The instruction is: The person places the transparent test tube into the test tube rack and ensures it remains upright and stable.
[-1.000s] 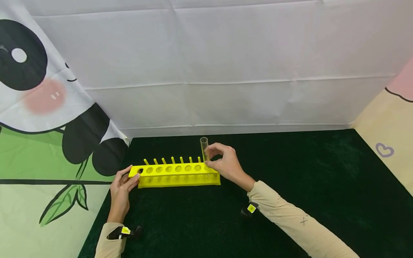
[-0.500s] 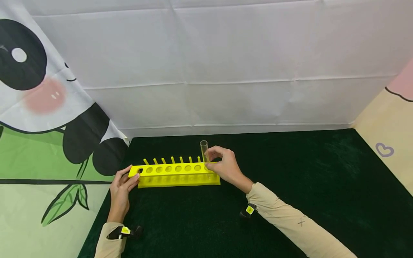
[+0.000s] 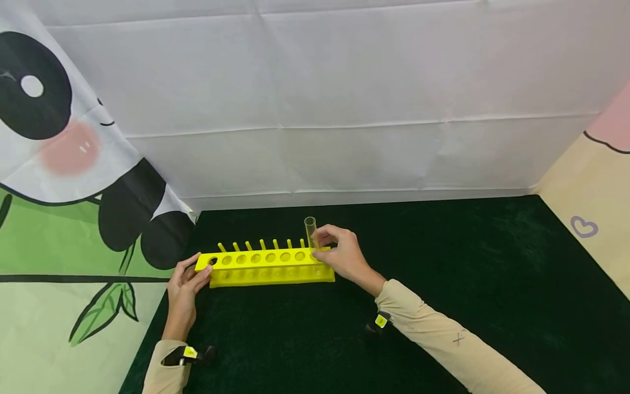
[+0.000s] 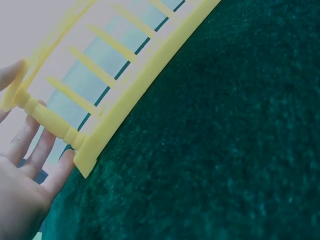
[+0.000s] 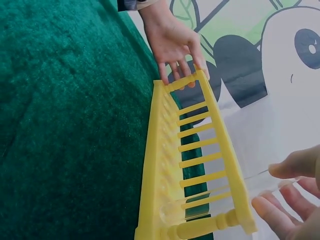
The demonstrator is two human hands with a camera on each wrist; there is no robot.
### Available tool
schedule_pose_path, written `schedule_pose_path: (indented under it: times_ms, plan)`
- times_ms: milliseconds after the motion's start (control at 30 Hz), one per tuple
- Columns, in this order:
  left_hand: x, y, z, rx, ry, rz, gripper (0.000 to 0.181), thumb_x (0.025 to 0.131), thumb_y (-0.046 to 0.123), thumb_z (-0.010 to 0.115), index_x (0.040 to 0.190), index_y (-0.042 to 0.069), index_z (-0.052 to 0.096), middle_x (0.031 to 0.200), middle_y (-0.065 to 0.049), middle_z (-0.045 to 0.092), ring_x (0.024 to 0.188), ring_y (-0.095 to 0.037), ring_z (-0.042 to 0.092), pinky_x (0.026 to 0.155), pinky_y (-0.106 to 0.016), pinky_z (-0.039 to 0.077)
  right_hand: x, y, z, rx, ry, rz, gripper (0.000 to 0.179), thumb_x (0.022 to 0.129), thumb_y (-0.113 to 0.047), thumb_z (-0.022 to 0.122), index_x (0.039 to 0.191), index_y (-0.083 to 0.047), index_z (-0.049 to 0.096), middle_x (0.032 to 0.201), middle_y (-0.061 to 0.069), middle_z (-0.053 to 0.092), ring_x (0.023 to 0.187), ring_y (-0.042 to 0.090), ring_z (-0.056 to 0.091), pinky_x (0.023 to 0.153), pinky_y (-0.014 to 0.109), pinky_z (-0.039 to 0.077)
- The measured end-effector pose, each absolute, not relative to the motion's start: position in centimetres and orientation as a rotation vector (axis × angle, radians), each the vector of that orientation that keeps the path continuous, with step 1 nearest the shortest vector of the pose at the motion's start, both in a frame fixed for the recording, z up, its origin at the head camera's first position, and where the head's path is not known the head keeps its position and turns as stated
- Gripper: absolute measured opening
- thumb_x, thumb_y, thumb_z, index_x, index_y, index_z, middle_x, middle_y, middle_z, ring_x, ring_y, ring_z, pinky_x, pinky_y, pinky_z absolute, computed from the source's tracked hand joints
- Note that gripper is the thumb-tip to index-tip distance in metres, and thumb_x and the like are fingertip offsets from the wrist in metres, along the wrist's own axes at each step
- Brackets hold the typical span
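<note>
A yellow test tube rack point(image 3: 266, 276) stands on the dark green cloth in the head view, with a row of round holes on top and pegs along its back. My left hand point(image 3: 183, 293) holds its left end, the thumb on the top board and fingers by the end post, as the left wrist view shows. At the right end, my right hand point(image 3: 344, 251) pinches a clear glass test tube point(image 3: 310, 227) near its upper part. The tube stands upright in the rightmost hole. In the right wrist view its rounded bottom point(image 5: 170, 212) shows at the rack's lower board.
The green cloth point(image 3: 443, 262) covers the table and stretches far to the right and front. A white curtain point(image 3: 344, 109) hangs behind it. A panda-print cloth point(image 3: 59, 164) borders the left side, and a cream and pink one point(image 3: 585, 191) the right.
The test tube has sunk a little lower into the rack's rightmost hole, and my right hand has come down slightly with it. My left hand has kept its hold on the rack.
</note>
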State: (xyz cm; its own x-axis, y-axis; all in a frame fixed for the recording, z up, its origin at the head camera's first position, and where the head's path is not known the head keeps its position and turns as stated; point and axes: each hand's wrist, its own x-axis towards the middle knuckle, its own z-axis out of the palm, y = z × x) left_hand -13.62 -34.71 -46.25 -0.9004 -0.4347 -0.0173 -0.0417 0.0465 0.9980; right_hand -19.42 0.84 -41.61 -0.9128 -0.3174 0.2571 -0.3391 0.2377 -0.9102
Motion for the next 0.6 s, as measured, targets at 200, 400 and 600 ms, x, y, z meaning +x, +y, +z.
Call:
schedule_pose_path:
  times_ms: [200, 400, 600]
  plan:
    - [-14.1, -34.8, -46.4, 0.421, -2.114, -1.911, 0.054, 0.088, 0.020, 0.068, 0.135, 0.010, 0.045, 0.117, 0.001, 0.057, 0.097, -0.009, 0.059, 0.083, -0.016, 0.049, -19.5, 1.4, -41.7, 0.636, -2.453, 1.839, 0.028, 0.079, -0.001, 0.074, 0.104, -0.009, 0.065, 0.102, 0.005, 0.064, 0.093, 0.020, 0.062, 0.088, 0.048, 0.049]
    - [-13.7, -35.5, -46.1, 0.345, -2.193, -1.892, 0.053, 0.089, 0.019, 0.068, 0.135, 0.012, 0.043, 0.116, 0.001, 0.058, 0.096, -0.010, 0.061, 0.080, -0.014, 0.050, -19.4, 1.7, -41.6, 0.666, -2.466, 1.863, 0.029, 0.080, -0.002, 0.073, 0.107, -0.008, 0.065, 0.104, 0.006, 0.064, 0.096, 0.022, 0.063, 0.088, 0.047, 0.050]
    - [-13.3, -36.0, -45.8, 0.353, -2.303, -1.799, 0.053, 0.089, 0.025, 0.067, 0.136, 0.017, 0.043, 0.119, 0.003, 0.057, 0.098, -0.008, 0.056, 0.087, -0.017, 0.047, -19.2, 1.9, -41.3, 0.712, -2.479, 1.855, 0.029, 0.081, -0.003, 0.072, 0.109, -0.009, 0.065, 0.106, 0.005, 0.064, 0.097, 0.020, 0.063, 0.085, 0.035, 0.052]
